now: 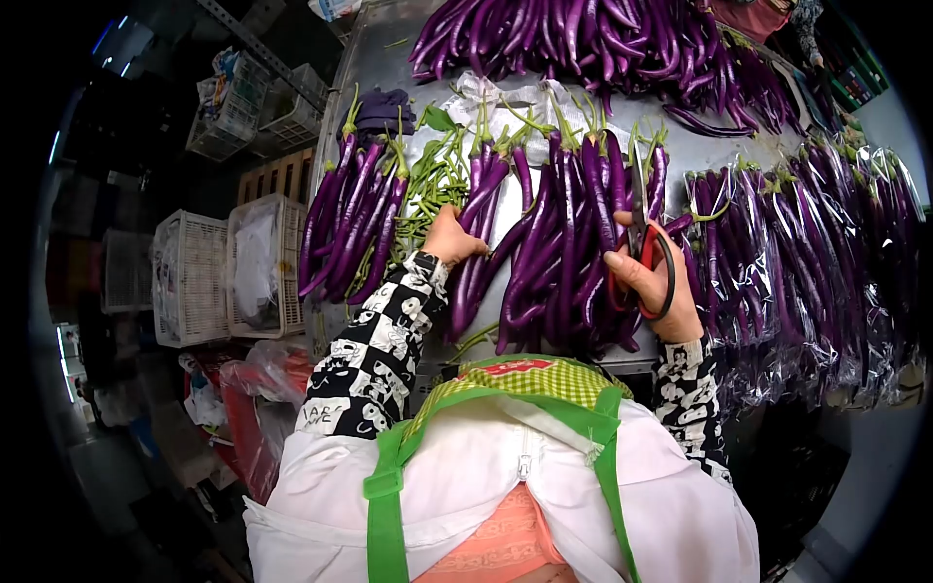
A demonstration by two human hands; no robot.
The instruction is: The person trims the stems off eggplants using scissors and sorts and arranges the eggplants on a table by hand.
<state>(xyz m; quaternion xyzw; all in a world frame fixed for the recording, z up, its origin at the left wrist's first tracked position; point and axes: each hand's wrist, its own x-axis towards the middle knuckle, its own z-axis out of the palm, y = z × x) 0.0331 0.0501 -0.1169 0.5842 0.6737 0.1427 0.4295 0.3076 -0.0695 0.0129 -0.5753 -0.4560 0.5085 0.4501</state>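
Note:
My left hand point(455, 237) is closed round a long purple eggplant point(484, 190) left of the middle of the metal table. In my right hand point(659, 282) are scissors point(646, 238) with red and black handles, their blades pointing up the table. Between my hands lies a row of loose eggplants point(559, 243), stems away from me. Another group of eggplants point(355, 219) lies left of my left hand, beside a heap of cut green stems point(428, 185). Eggplants in clear plastic bags point(802, 262) lie to the right of my right hand.
A large pile of eggplants point(583, 39) covers the far part of the table point(374, 58). Near it are a dark cloth point(384, 112) and crumpled white plastic point(501, 97). White crates point(190, 277) stand left of the table. Part of another person point(807, 34) shows at the upper right.

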